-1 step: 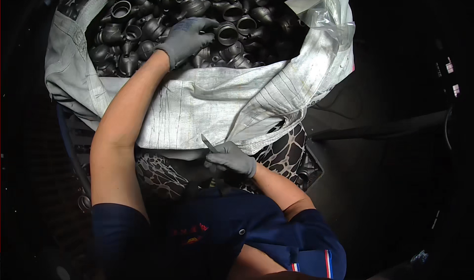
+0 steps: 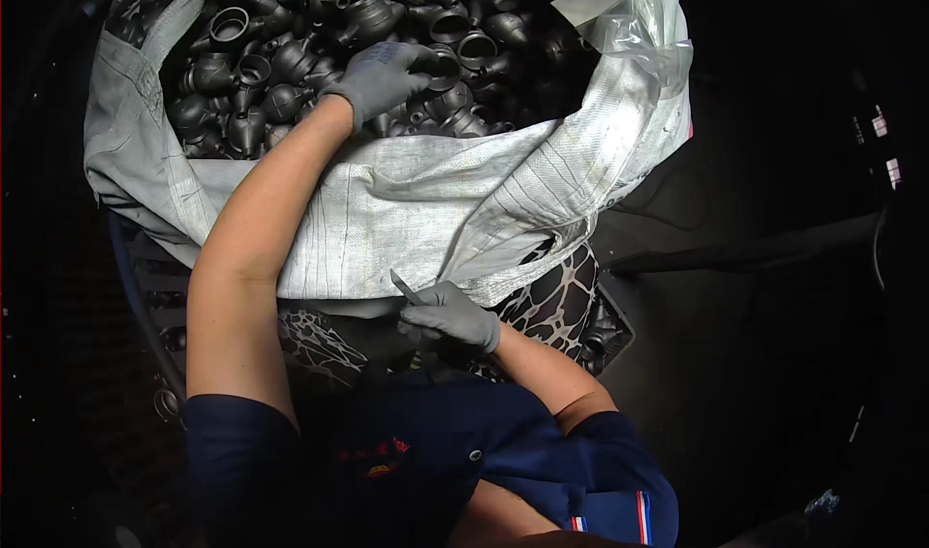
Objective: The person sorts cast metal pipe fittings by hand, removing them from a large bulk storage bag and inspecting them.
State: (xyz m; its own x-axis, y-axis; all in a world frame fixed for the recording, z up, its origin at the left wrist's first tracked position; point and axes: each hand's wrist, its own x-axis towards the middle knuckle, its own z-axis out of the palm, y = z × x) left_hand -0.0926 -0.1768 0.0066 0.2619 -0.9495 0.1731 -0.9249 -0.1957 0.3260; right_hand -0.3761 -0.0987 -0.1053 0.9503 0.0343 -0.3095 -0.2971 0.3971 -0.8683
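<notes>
Up front, left hand (image 2: 385, 79) has edged rightward, fingers (image 2: 420, 58) now bent at a dark round-mouthed fitting (image 2: 448, 68); reach apparently becoming a grasp, closure can't tell. Nearer the body, right hand (image 2: 450, 316) grips a thin blade (image 2: 406, 287). Around the fittings heap (image 2: 292, 61): white sack (image 2: 334, 214).

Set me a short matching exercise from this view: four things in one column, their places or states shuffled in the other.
Things:
1. Left hand
2. Right hand
3. Sack
4. Plastic film

Places or states:
A. Whitish, with its mouth open
B. Closed around a slim pointed tool
C. See-through, at the upper right of the sack's mouth
D. Reaching in among the dark parts

Pairs: 1-D, 2-B, 3-A, 4-C
</notes>
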